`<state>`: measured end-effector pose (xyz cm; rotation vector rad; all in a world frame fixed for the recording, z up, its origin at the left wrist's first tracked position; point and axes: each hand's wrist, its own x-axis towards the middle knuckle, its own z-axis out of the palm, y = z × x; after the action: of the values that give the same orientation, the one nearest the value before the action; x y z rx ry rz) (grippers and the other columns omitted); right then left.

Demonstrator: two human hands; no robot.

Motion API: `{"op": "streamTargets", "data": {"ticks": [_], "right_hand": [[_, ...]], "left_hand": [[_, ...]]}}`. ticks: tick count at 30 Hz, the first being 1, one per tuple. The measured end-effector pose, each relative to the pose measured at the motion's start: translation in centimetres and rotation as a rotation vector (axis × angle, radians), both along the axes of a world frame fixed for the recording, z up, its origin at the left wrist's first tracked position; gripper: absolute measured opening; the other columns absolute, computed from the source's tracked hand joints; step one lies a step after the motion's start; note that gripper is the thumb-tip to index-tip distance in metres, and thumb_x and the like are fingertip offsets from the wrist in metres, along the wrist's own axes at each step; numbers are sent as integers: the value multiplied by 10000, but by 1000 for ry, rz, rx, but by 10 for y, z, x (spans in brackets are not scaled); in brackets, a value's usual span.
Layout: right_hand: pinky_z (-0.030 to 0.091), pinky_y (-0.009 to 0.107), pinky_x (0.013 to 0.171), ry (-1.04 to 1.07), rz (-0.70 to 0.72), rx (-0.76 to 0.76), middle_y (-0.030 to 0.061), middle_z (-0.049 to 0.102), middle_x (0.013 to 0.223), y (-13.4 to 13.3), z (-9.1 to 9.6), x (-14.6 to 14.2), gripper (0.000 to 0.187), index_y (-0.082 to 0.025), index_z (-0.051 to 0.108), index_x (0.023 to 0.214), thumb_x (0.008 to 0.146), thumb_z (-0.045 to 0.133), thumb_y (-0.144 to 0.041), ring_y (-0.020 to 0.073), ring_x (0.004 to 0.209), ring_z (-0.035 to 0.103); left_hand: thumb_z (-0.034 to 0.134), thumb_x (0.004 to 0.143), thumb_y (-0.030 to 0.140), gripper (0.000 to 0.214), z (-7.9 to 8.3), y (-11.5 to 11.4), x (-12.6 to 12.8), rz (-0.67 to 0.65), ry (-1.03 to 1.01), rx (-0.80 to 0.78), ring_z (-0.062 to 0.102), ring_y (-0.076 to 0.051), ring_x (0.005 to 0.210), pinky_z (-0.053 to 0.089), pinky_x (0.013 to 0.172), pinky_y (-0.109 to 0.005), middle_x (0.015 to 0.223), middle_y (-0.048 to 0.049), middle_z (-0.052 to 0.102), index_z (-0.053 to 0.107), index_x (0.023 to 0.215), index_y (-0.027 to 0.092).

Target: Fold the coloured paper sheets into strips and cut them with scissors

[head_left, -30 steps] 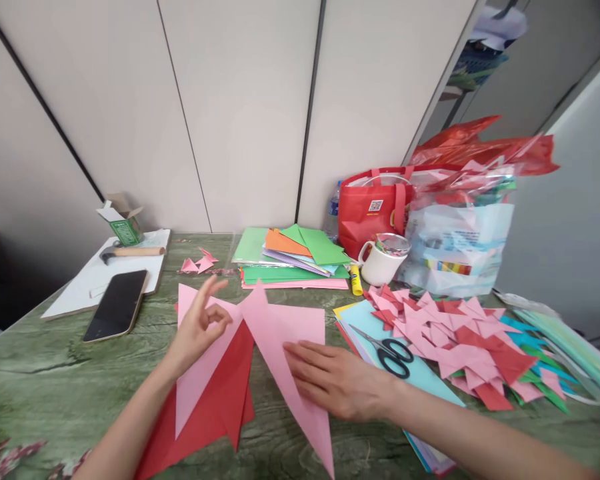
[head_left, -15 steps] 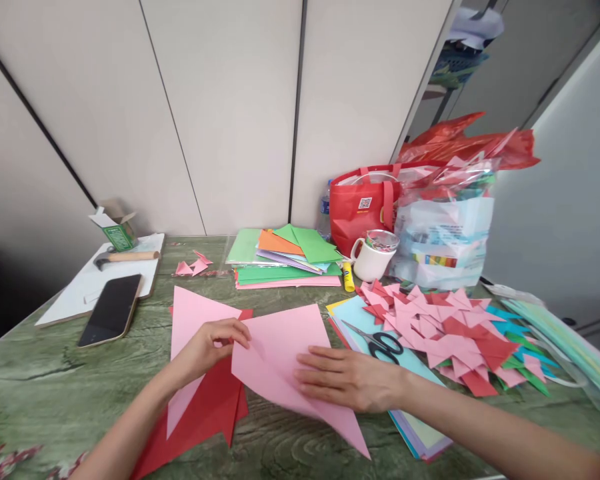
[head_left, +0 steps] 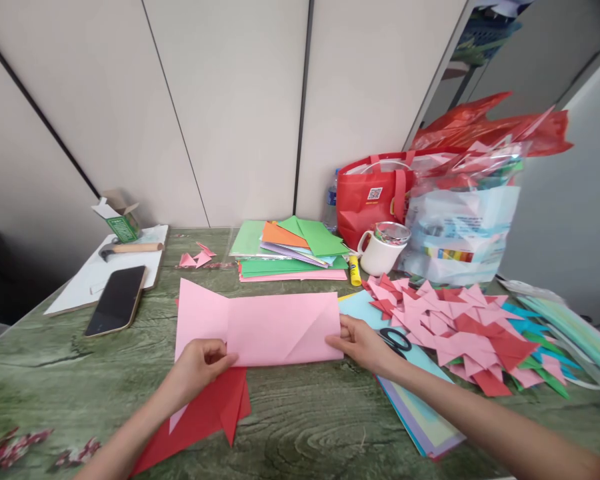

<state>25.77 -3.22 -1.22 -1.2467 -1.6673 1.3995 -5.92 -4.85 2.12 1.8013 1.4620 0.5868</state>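
Note:
A pink sheet of paper (head_left: 275,327), folded into a wide rectangle with a slanting crease at its right end, is held between my two hands. My left hand (head_left: 205,363) pinches its lower left corner, thumb in front. At the right edge, my right hand (head_left: 363,343) grips it between thumb and fingers. Another pink piece (head_left: 195,313) lies at the left, partly behind my left hand, over folded red paper (head_left: 205,420). Black-handled scissors (head_left: 396,340) rest on a stack of coloured sheets (head_left: 425,393), partly hidden by my right wrist.
Folded pink and red pieces (head_left: 445,320) are heaped at the right. Behind stand a paper stack (head_left: 290,267), a yellow glue stick (head_left: 355,271), a white mug (head_left: 383,253), a red bag (head_left: 365,207) and a plastic bag (head_left: 465,227). Left are a phone (head_left: 116,300), a hammer (head_left: 130,248) and a small box (head_left: 120,223).
The pink sheet has gone from loosely bent to a folded rectangle. My right hand has moved from lying flat on it to gripping its right edge; my left hand has shifted down to its lower corner.

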Motion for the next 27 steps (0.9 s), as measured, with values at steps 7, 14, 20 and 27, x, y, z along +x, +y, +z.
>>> {"op": "streamTargets", "data": {"ticks": [7, 14, 20, 27], "right_hand": [[535, 368, 743, 99, -21, -123, 37, 691, 882, 0, 3, -5, 414, -181, 475, 1058, 708, 645, -323, 201, 791, 680], [537, 360, 729, 71, -16, -82, 30, 679, 875, -6, 0, -6, 415, -196, 423, 1102, 744, 613, -287, 192, 784, 674], [511, 301, 600, -32, -39, -11, 10, 638, 754, -7, 0, -7, 344, -199, 507, 1064, 805, 572, -416, 176, 665, 614], [428, 249, 507, -137, -108, 9, -18, 544, 586, -10, -4, -6, 340, -192, 561, 641, 785, 575, -500, 144, 563, 524]], "left_hand": [[578, 823, 411, 584, 18, 3, 10, 51, 310, 708, 498, -306, 1154, 438, 903, -451, 1323, -157, 459, 393, 1339, 209], [707, 706, 514, 842, 12, 12, 56, -725, 538, 641, 161, -375, 1380, 85, 1059, -654, 1500, -79, 287, 280, 1417, 371], [653, 817, 331, 781, -7, 2, 60, -697, 597, 588, 160, -367, 1380, 120, 1047, -656, 1516, -74, 241, 186, 1439, 398], [747, 564, 620, 1041, -2, 16, 55, -480, 639, 673, 101, -451, 1367, 28, 1013, -702, 1523, -171, 173, 274, 1433, 295]]}}
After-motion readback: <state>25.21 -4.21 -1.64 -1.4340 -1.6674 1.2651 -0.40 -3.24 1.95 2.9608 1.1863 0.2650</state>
